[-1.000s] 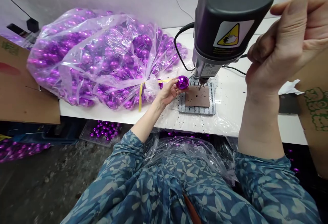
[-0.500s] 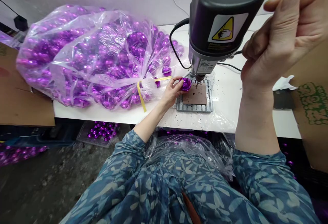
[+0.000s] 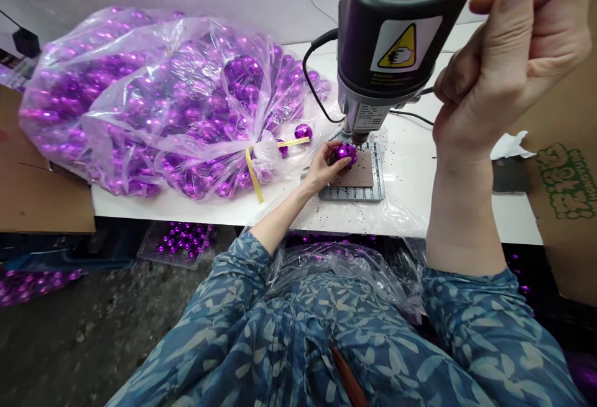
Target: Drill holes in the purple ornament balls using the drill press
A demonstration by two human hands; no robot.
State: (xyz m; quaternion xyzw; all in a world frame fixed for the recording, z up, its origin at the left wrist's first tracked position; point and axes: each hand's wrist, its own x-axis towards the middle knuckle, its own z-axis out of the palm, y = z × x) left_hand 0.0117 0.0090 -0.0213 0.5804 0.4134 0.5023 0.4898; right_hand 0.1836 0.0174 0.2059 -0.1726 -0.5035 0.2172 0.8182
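Observation:
My left hand [image 3: 325, 168] is closed round a shiny purple ball [image 3: 346, 155], thumb and fingers pinching its sides. The ball is above a brown board [image 3: 361, 177] on the drill press's metal base [image 3: 379, 177], beside and just under the chuck [image 3: 359, 138]. The drill press [image 3: 396, 28], with a dark housing and a yellow warning label, rises over it. My right hand [image 3: 508, 65] is a closed fist to the right of the housing, wrapped round the drill press lever [image 3: 426, 91]; only a short piece of the lever shows, and the fingers hide its grip.
A large clear bag [image 3: 153, 102] of purple balls, tied with yellow strap [image 3: 254, 177], fills the left of the white table [image 3: 405, 196]. One loose ball [image 3: 303, 132] lies near the bag. Cardboard boxes [image 3: 41, 171] flank both sides. Below stands a clear bin [image 3: 180, 245] of balls.
My left hand has moved the purple ball rightward over the board, closer to the chuck. My right hand stays closed at the lever. The whole view has shifted slightly.

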